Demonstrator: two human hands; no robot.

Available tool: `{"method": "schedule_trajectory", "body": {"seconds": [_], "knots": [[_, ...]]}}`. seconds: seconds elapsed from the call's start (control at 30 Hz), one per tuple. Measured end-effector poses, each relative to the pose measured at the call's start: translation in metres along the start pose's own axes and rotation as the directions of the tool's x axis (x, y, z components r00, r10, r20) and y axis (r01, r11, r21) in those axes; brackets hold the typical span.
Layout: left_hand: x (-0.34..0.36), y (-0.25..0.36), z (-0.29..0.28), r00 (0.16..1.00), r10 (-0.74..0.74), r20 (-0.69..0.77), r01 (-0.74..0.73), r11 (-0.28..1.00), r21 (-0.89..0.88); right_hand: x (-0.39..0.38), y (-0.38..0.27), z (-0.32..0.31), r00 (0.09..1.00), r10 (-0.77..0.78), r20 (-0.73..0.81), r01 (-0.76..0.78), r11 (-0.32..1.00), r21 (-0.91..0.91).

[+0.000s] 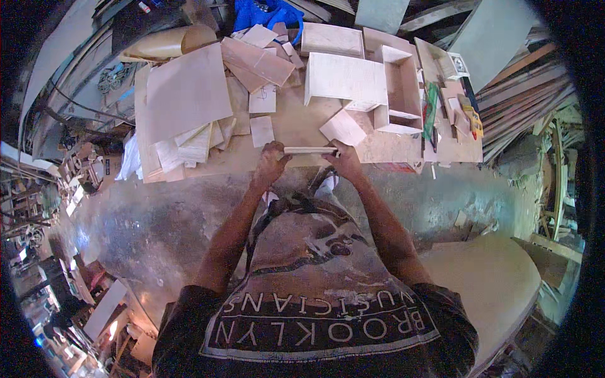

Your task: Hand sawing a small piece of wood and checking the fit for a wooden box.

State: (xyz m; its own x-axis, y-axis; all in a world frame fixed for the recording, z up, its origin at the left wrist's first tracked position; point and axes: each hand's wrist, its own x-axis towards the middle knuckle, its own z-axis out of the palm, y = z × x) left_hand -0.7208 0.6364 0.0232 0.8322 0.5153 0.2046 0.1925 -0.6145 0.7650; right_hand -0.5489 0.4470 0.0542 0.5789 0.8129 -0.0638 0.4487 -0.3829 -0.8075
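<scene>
both hands [307,160] grip a pale wood strip [310,150] (held level) near a blue bag [268,12].

hidden: ends of the thin wood strip [310,150] inside left hand [270,165] and right hand [344,160] | cut off: blue bag [268,12] at top edge | too small: tools [469,116] at bench's right end, upper right

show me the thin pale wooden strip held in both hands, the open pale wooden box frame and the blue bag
thin pale wooden strip [310,150], head view, middle of its length between the hands
open pale wooden box frame [403,94], head view, its inner panel
blue bag [265,12], head view, its crumpled top
</scene>
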Motion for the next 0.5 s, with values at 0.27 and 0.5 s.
{"method": "schedule_trajectory", "body": {"seconds": [0.27, 0.5], "knots": [[0.018, -0.009, 0.0, 0.975, -0.108, 0.196, 0.102, 0.994, 0.038, 0.007, 0.003, 0.004, 0.998, 0.031, 0.051, -0.023, 0.989, -0.146], [0.016, -0.022, 0.001, 0.99, -0.004, 0.141, 0.009, 1.0, -0.029, 0.005, 0.032, 0.002, 0.977, 0.12, 0.175, -0.096, 0.986, -0.136]]}}
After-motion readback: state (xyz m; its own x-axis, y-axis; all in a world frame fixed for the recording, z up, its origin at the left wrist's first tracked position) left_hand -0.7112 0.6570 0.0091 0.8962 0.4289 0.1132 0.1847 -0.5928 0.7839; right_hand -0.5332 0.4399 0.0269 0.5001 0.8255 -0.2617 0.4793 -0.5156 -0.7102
